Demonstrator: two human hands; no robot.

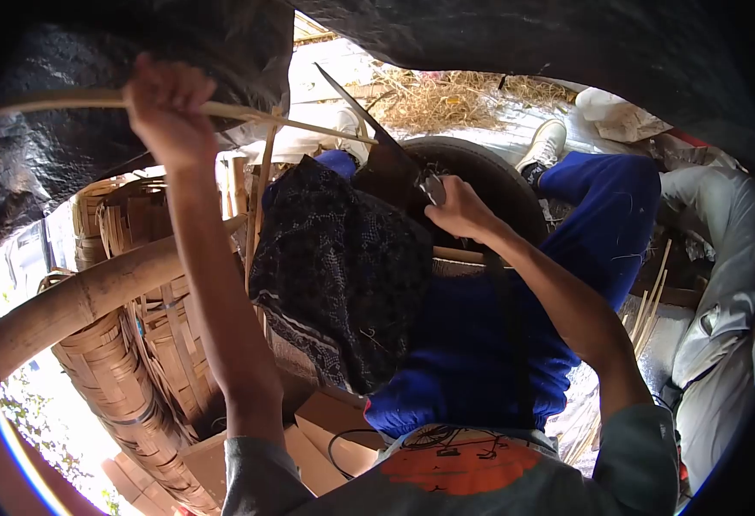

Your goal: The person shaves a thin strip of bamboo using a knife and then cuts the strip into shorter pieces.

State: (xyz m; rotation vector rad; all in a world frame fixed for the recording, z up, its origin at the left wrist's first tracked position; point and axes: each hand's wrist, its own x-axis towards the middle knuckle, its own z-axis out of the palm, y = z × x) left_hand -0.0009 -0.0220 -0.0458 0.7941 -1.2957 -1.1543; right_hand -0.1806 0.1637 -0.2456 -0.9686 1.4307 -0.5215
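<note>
My left hand (171,107), raised at upper left, is closed round a long pale bamboo strip (295,123). The strip reaches past both sides of the fist, and its right end meets the blade of a big knife (375,129). My right hand (462,209) grips the handle of this knife, its long dark blade pointing up and to the left. Below the blade, a dark patterned cloth (338,267) is draped over my left leg. A round dark rim, like a tyre (502,172), lies just beyond my right hand.
Stacked woven bamboo baskets (115,370) and a thick bamboo pole (93,288) stand at left. Black plastic sheeting (515,39) hangs overhead. Straw shavings (442,103) litter the ground ahead. Another person's grey-trousered leg (717,258) is at right, near thin strips (648,301).
</note>
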